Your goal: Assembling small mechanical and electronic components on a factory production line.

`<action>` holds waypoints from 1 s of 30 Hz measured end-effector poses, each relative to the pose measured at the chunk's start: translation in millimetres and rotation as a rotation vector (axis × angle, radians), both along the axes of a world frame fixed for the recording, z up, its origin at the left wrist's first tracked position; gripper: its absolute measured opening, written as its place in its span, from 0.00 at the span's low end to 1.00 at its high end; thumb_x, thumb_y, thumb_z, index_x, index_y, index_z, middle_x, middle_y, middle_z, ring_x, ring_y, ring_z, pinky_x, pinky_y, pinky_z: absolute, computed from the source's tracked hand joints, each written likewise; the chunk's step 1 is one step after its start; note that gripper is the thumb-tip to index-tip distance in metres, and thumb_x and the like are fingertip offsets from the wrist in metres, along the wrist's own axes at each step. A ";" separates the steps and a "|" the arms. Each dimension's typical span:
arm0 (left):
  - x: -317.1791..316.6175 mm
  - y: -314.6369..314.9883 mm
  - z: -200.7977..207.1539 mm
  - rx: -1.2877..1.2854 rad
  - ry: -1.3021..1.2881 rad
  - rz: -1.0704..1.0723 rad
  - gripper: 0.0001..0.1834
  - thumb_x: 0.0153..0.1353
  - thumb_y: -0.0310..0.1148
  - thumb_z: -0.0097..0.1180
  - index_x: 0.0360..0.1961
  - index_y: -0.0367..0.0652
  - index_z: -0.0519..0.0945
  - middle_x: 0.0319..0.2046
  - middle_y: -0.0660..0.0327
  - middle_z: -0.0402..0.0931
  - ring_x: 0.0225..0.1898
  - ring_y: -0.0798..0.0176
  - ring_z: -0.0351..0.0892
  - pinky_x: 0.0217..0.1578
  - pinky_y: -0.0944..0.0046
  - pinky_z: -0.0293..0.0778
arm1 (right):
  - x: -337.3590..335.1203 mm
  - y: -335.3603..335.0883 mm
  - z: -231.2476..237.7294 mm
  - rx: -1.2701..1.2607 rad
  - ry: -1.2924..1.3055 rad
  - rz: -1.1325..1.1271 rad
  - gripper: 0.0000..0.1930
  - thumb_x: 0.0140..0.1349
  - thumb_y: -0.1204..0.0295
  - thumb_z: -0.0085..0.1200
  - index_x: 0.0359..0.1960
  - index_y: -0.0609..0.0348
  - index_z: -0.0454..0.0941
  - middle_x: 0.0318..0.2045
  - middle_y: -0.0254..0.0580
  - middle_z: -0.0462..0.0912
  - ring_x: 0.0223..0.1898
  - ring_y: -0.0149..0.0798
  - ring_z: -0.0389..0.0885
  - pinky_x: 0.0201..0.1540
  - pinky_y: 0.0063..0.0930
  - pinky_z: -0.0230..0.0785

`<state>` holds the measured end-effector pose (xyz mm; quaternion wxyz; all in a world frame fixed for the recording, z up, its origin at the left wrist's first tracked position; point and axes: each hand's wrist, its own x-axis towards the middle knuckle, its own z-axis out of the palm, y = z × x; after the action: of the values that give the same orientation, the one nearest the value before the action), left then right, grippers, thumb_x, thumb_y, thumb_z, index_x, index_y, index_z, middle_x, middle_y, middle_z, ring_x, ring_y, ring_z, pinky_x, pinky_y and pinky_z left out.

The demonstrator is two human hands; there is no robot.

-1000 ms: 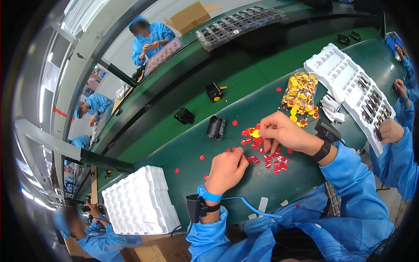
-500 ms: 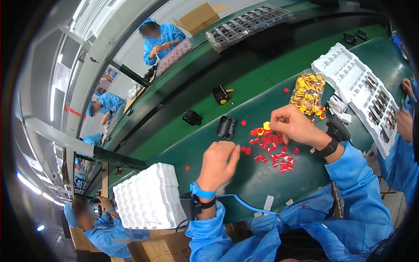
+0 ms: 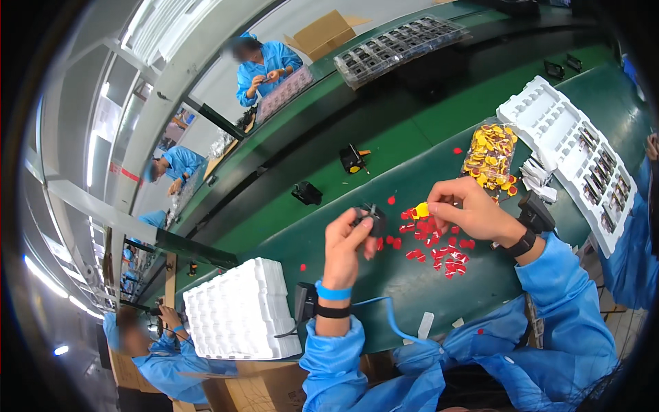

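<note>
My left hand [image 3: 345, 246] grips a small black plastic part [image 3: 374, 218] a little above the green bench, with the fingers partly hiding it. Between the thumb and forefinger of my right hand [image 3: 467, 211] is a small yellow piece [image 3: 420, 210]. Just below that hand lies a loose scatter of red pieces [image 3: 449, 257] with pale edges. A clear bag of yellow and red pieces [image 3: 489, 152] rests beyond my right hand.
At the left stands a stack of white moulded trays [image 3: 237, 312]. Another white tray [image 3: 559, 141], partly filled with dark parts, lies at the right. Black parts [image 3: 307, 193] sit on the green belt [image 3: 405, 130] ahead. Co-workers [image 3: 268, 72] in blue sit around the line.
My left hand has taken hold of the black part that lay on the bench and lifted it. My right hand still pinches the yellow piece, almost in place.
</note>
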<state>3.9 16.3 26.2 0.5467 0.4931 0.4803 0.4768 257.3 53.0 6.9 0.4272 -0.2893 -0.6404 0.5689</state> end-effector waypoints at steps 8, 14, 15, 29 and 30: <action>28.5 -15.2 -25.7 0.035 0.008 -0.168 0.12 0.57 0.21 0.65 0.39 0.36 0.75 0.27 0.65 0.75 0.24 0.77 0.72 0.23 0.74 0.67 | -11.7 -10.4 -5.9 0.172 -0.161 0.072 0.06 0.63 0.76 0.58 0.31 0.67 0.80 0.22 0.35 0.80 0.23 0.22 0.75 0.26 0.18 0.66; 24.2 -20.3 -33.9 0.126 0.238 -0.260 0.10 0.59 0.20 0.63 0.40 0.35 0.75 0.33 0.66 0.75 0.33 0.78 0.73 0.31 0.76 0.69 | -18.9 -13.3 -11.0 0.346 -0.219 0.080 0.06 0.60 0.75 0.61 0.29 0.66 0.80 0.20 0.40 0.79 0.20 0.29 0.74 0.24 0.25 0.64; 24.3 -21.3 -29.9 0.138 0.270 -0.281 0.10 0.59 0.21 0.63 0.40 0.35 0.75 0.33 0.66 0.75 0.32 0.78 0.72 0.30 0.75 0.68 | -19.0 -14.0 -10.0 0.371 -0.256 0.072 0.06 0.59 0.75 0.61 0.28 0.66 0.79 0.19 0.41 0.78 0.19 0.32 0.74 0.23 0.26 0.63; 18.5 -33.0 -18.6 0.062 0.088 -0.396 0.12 0.65 0.28 0.59 0.48 0.34 0.77 0.26 0.67 0.72 0.24 0.77 0.67 0.23 0.75 0.61 | -23.2 -14.6 -15.2 0.388 -0.131 0.052 0.21 0.59 0.72 0.61 0.53 0.64 0.73 0.37 0.48 0.83 0.35 0.36 0.84 0.35 0.27 0.78; 19.9 -34.9 -12.9 0.034 0.078 -0.362 0.10 0.67 0.30 0.57 0.44 0.35 0.76 0.24 0.67 0.70 0.23 0.76 0.66 0.23 0.72 0.61 | -20.1 -13.6 -13.2 0.247 -0.133 0.167 0.26 0.60 0.71 0.61 0.59 0.64 0.69 0.42 0.50 0.83 0.40 0.35 0.85 0.39 0.27 0.80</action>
<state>23.8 -18.6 13.3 0.5960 0.5986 0.3965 0.3594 237.2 39.4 -6.3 0.3671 -0.2174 -0.7542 0.4991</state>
